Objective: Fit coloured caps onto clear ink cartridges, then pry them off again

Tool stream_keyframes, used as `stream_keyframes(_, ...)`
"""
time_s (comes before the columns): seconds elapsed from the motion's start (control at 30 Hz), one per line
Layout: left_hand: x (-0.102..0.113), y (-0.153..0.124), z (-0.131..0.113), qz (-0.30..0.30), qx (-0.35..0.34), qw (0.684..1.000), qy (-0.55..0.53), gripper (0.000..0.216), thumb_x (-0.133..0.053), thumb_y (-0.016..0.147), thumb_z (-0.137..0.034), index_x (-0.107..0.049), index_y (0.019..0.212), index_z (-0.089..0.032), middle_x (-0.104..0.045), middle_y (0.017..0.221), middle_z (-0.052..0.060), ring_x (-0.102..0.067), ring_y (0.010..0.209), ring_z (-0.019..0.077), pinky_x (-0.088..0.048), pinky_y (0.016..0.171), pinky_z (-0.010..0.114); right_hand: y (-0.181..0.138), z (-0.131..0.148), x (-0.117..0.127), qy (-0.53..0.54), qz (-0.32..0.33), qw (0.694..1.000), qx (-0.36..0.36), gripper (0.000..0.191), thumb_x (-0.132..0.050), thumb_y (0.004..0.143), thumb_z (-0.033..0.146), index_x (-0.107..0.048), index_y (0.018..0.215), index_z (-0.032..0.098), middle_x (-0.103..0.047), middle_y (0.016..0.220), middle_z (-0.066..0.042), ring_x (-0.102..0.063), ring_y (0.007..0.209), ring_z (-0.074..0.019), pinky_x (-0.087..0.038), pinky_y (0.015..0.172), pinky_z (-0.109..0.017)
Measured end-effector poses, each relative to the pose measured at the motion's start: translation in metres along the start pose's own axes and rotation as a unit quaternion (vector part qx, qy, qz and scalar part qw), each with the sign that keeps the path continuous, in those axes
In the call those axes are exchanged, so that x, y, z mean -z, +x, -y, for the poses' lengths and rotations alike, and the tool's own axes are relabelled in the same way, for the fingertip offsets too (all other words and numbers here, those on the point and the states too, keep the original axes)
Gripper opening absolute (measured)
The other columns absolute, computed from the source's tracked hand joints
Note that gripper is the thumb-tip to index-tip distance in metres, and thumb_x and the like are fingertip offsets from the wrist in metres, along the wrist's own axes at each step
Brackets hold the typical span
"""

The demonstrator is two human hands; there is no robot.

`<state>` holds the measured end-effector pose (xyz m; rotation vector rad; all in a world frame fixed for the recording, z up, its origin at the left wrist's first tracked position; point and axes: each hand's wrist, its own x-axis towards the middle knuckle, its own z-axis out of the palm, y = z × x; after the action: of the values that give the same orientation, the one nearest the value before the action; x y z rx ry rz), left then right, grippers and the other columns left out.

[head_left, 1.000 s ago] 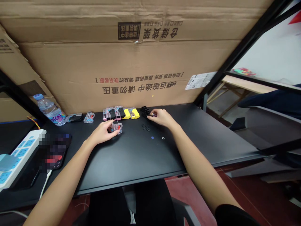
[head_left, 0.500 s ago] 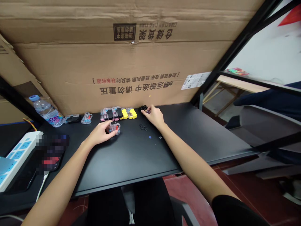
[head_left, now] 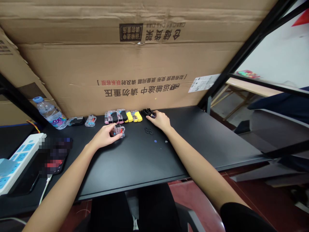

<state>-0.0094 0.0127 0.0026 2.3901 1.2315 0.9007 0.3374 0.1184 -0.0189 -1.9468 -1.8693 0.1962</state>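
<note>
My left hand (head_left: 105,137) is closed around a small clear plastic case (head_left: 119,131) with red and blue bits inside, held low over the black table (head_left: 135,161). Farther right, my right hand (head_left: 160,120) pinches at a small black part by the back edge, beside a cluster of black parts (head_left: 146,112); its fingertips partly cover what they hold. Between the hands stands a row of clear cases with black blocks (head_left: 112,117) and yellow blocks (head_left: 138,116). Several black rings (head_left: 149,131) lie just in front of my right hand.
A blue disc (head_left: 155,141) and a tiny curved piece (head_left: 166,141) lie near my right forearm. At left are a water bottle (head_left: 51,114), another clear case (head_left: 90,120), a phone (head_left: 56,158) and a power strip (head_left: 23,154). Cardboard (head_left: 135,64) walls the back.
My right fingers have shifted slightly and more of the black parts beside them shows. The left hand keeps its hold on the clear case. The view has shifted a little.
</note>
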Motion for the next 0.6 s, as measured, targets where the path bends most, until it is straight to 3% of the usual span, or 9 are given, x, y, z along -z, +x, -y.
stream_keyframes(0.17, -0.001, -0.001, 0.005, -0.002, 0.015, 1.000, 0.007, 0.032, -0.071, 0.096, -0.052, -0.064, 0.095, -0.021, -0.069, 0.077, 0.002, -0.063, 0.067, 0.0178, -0.052, 0.066, 0.031, 0.000, 0.001, 0.000, 0.001, 0.007, 1.000, -0.016, 0.057, -0.068, 0.092, 0.069, -0.076, 0.116, 0.019, -0.080, 0.115, -0.019, -0.076, 0.109, -0.0364, -0.060, 0.089, -0.045)
stream_keyframes(0.33, -0.004, -0.001, 0.004, -0.026, 0.043, 0.994, -0.095, 0.044, -0.078, 0.091, -0.055, -0.067, 0.119, -0.023, -0.079, 0.097, 0.006, -0.076, 0.083, 0.0231, -0.063, 0.077, 0.036, 0.001, -0.002, -0.004, 0.001, 0.007, 1.000, -0.011, 0.066, -0.068, 0.089, 0.074, -0.074, 0.125, 0.019, -0.079, 0.119, -0.018, -0.076, 0.111, -0.0379, -0.060, 0.093, -0.047)
stream_keyframes(0.4, -0.004, 0.003, 0.003, -0.096, 0.036, 0.984, -0.147, 0.052, -0.078, 0.091, -0.056, -0.064, 0.130, -0.025, -0.080, 0.107, 0.007, -0.079, 0.091, 0.0245, -0.065, 0.082, 0.037, 0.001, -0.005, -0.006, 0.006, -0.005, 1.000, -0.007, 0.072, -0.068, 0.089, 0.075, -0.070, 0.135, 0.021, -0.079, 0.123, -0.018, -0.075, 0.112, -0.0381, -0.060, 0.094, -0.049)
stream_keyframes(0.5, 0.002, 0.009, 0.010, -0.267, 0.035, 0.950, -0.157, 0.059, -0.074, 0.095, -0.058, -0.059, 0.142, -0.026, -0.079, 0.114, 0.008, -0.079, 0.098, 0.0245, -0.065, 0.084, 0.036, 0.000, -0.010, -0.006, 0.016, -0.028, 0.999, -0.002, 0.074, -0.066, 0.089, 0.077, -0.065, 0.141, 0.024, -0.079, 0.122, -0.017, -0.076, 0.110, -0.0381, -0.060, 0.093, -0.051)
stream_keyframes(0.6, 0.011, 0.010, 0.030, -0.396, 0.094, 0.907, -0.112, 0.060, -0.072, 0.098, -0.054, -0.056, 0.148, -0.024, -0.078, 0.117, 0.009, -0.078, 0.096, 0.0217, -0.063, 0.085, 0.033, -0.004, -0.011, -0.002, 0.029, -0.037, 0.999, 0.005, 0.074, -0.065, 0.090, 0.078, -0.065, 0.141, 0.024, -0.079, 0.117, -0.017, -0.076, 0.106, -0.0372, -0.060, 0.090, -0.050)
